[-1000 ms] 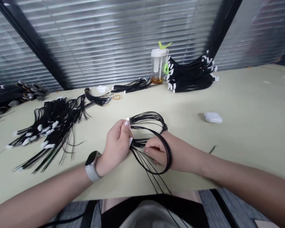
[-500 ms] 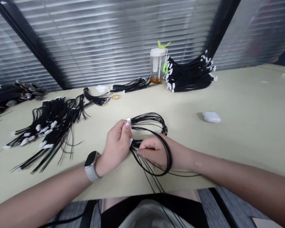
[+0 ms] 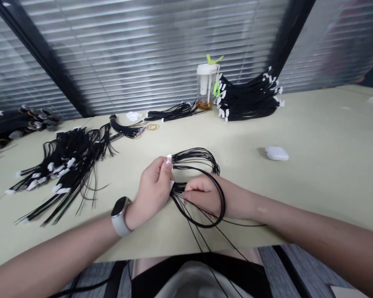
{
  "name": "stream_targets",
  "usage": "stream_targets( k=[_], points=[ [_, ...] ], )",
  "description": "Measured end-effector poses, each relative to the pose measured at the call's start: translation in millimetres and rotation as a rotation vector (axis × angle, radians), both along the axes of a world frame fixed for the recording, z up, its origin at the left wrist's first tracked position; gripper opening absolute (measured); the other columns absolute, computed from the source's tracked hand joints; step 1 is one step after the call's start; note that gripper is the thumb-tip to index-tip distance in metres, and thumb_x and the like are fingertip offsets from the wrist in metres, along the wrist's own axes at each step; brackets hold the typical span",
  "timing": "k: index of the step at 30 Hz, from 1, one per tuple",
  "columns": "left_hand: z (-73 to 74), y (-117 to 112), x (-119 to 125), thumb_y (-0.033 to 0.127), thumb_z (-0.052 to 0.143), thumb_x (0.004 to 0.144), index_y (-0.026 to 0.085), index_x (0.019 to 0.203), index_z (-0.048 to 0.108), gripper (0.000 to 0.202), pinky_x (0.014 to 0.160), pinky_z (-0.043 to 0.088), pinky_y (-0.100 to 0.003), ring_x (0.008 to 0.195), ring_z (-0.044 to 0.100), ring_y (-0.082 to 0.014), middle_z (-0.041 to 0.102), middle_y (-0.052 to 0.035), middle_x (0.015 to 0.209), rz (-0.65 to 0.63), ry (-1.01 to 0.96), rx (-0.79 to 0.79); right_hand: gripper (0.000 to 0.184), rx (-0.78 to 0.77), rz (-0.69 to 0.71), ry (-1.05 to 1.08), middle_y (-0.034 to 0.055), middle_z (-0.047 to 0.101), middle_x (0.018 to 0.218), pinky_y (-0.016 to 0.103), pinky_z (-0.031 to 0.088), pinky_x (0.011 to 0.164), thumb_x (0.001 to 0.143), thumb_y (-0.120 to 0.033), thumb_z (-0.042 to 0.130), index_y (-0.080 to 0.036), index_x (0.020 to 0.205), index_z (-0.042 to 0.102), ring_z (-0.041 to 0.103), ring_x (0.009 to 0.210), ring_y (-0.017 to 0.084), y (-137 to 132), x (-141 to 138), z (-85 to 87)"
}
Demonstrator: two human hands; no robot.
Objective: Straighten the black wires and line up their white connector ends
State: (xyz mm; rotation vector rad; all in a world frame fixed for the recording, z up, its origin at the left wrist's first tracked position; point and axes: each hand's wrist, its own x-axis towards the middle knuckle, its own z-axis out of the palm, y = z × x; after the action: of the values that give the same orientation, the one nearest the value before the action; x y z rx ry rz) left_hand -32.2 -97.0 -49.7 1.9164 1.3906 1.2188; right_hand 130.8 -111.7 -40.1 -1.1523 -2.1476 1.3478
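Note:
My left hand [image 3: 152,190] is closed round the white connector ends of a looped bundle of thin black wires [image 3: 199,159], pinching them near the table's front edge. My right hand [image 3: 202,194] is closed on a few strands of the same bundle just right of the connectors, and the wire loop passes round its wrist. Loose strands trail down over the table edge towards my lap. A smartwatch [image 3: 120,215] sits on my left wrist.
A spread heap of black wires with white connectors [image 3: 65,165] lies at the left. At the back stand a clear bottle with a green lid [image 3: 206,85], a stacked wire pile [image 3: 251,97], a smaller bundle [image 3: 174,111] and rubber bands [image 3: 153,127]. A white earbud case [image 3: 276,153] rests at the right.
My right hand has risen slightly and closed nearer the connectors, pulling strands taut. More loose strands now trail to the lower right. The left hand has stayed put.

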Motion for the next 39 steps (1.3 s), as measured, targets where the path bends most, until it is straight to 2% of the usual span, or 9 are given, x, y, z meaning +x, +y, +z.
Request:
stream_targets(
  k=[9, 16, 21, 25, 29, 32, 35, 37, 39],
  points=[
    [1.4, 0.5, 0.2, 0.033, 0.035, 0.089, 0.017, 0.057, 0.039, 0.036, 0.046, 0.032, -0.022, 0.048, 0.038, -0.0094, 0.041, 0.0022, 0.051, -0.011, 0.002, -0.014, 0.019, 0.447, -0.037, -0.322, -0.0052, 0.038, 0.045, 0.021, 0.022, 0.043, 0.071, -0.016, 0.044, -0.016, 0.053, 0.049, 0.031, 0.043, 0.005, -4.0, 3.2, 7.3],
    [1.2, 2.3, -0.5, 0.037, 0.035, 0.089, 0.018, 0.056, 0.039, 0.038, 0.045, 0.031, -0.022, 0.046, 0.036, -0.0091, 0.04, 0.0025, 0.05, 0.015, -0.046, -0.051, 0.013, 0.569, -0.103, -0.554, -0.001, 0.046, 0.051, 0.023, 0.023, 0.043, 0.067, -0.019, 0.047, -0.018, 0.054, 0.049, 0.029, 0.043, 0.007, -2.5, 22.6, 15.7],
    [2.1, 3.4, 0.3, 0.037, 0.035, 0.089, 0.018, 0.056, 0.038, 0.039, 0.044, 0.03, -0.022, 0.045, 0.035, -0.009, 0.039, 0.0028, 0.048, 0.019, -0.063, -0.085, 0.012, 0.626, -0.371, -0.761, 0.004, 0.054, 0.056, 0.026, 0.025, 0.044, 0.069, -0.022, 0.05, -0.02, 0.063, 0.06, 0.042, 0.047, 0.013, 7.1, 42.8, 30.3],
    [1.3, 4.8, 0.5, 0.037, 0.034, 0.09, 0.018, 0.057, 0.038, 0.038, 0.044, 0.03, -0.021, 0.045, 0.034, -0.0086, 0.038, 0.0034, 0.047, 0.013, -0.057, -0.115, 0.012, 0.803, -0.68, -0.481, 0.002, 0.062, 0.062, 0.029, 0.04, 0.054, 0.074, -0.022, 0.053, -0.02, 0.078, 0.064, 0.056, 0.059, 0.016, 12.7, 59.7, 39.6],
    [-1.3, 4.9, -1.0, 0.039, 0.034, 0.089, 0.017, 0.057, 0.038, 0.039, 0.045, 0.03, -0.021, 0.046, 0.034, -0.0079, 0.038, 0.0036, 0.05, -0.005, -0.019, -0.119, 0.029, 0.741, -0.7, 0.172, 0.003, 0.067, 0.098, 0.032, 0.05, 0.075, 0.077, -0.027, 0.06, -0.02, 0.104, 0.063, 0.062, 0.087, 0.017, 9.3, 56.6, 40.6],
    [-3.0, 3.9, -2.0, 0.041, 0.033, 0.089, 0.017, 0.059, 0.039, 0.039, 0.046, 0.031, -0.021, 0.047, 0.035, -0.0077, 0.04, 0.0036, 0.051, -0.026, -0.016, -0.145, 0.023, 0.624, -0.672, 0.521, 0.0009, 0.067, 0.078, 0.026, 0.052, 0.059, 0.081, -0.033, 0.056, -0.02, 0.099, 0.064, 0.064, 0.069, 0.013, 5.4, 47.4, 39.6],
    [-3.8, 3.0, -2.2, 0.041, 0.033, 0.089, 0.017, 0.059, 0.039, 0.04, 0.046, 0.031, -0.021, 0.047, 0.036, -0.0076, 0.04, 0.0035, 0.051, -0.056, -0.027, -0.158, 0.034, 0.451, -0.55, 0.499, -0.0054, 0.06, 0.055, 0.02, 0.043, 0.04, 0.082, -0.029, 0.056, -0.022, 0.115, 0.052, 0.055, 0.044, 0.009, 4.2, 40.2, 35.9],
    [-4.0, 2.9, -1.9, 0.041, 0.033, 0.089, 0.017, 0.059, 0.039, 0.039, 0.046, 0.031, -0.021, 0.047, 0.036, -0.0077, 0.041, 0.0035, 0.051, -0.069, -0.042, -0.163, 0.033, 0.394, -0.463, 0.367, -0.0047, 0.062, 0.059, 0.021, 0.046, 0.048, 0.082, -0.022, 0.054, -0.02, 0.114, 0.052, 0.057, 0.048, 0.009, 4.6, 36.0, 31.3],
    [-4.0, 3.0, -1.5, 0.04, 0.033, 0.089, 0.017, 0.059, 0.039, 0.038, 0.047, 0.031, -0.021, 0.047, 0.036, -0.0077, 0.04, 0.0036, 0.051, -0.075, -0.051, -0.166, 0.016, 0.479, -0.395, 0.225, -0.0016, 0.065, 0.069, 0.022, 0.047, 0.059, 0.082, -0.018, 0.052, -0.018, 0.095, 0.062, 0.06, 0.058, 0.009, 5.1, 31.4, 25.7]
  ],
)
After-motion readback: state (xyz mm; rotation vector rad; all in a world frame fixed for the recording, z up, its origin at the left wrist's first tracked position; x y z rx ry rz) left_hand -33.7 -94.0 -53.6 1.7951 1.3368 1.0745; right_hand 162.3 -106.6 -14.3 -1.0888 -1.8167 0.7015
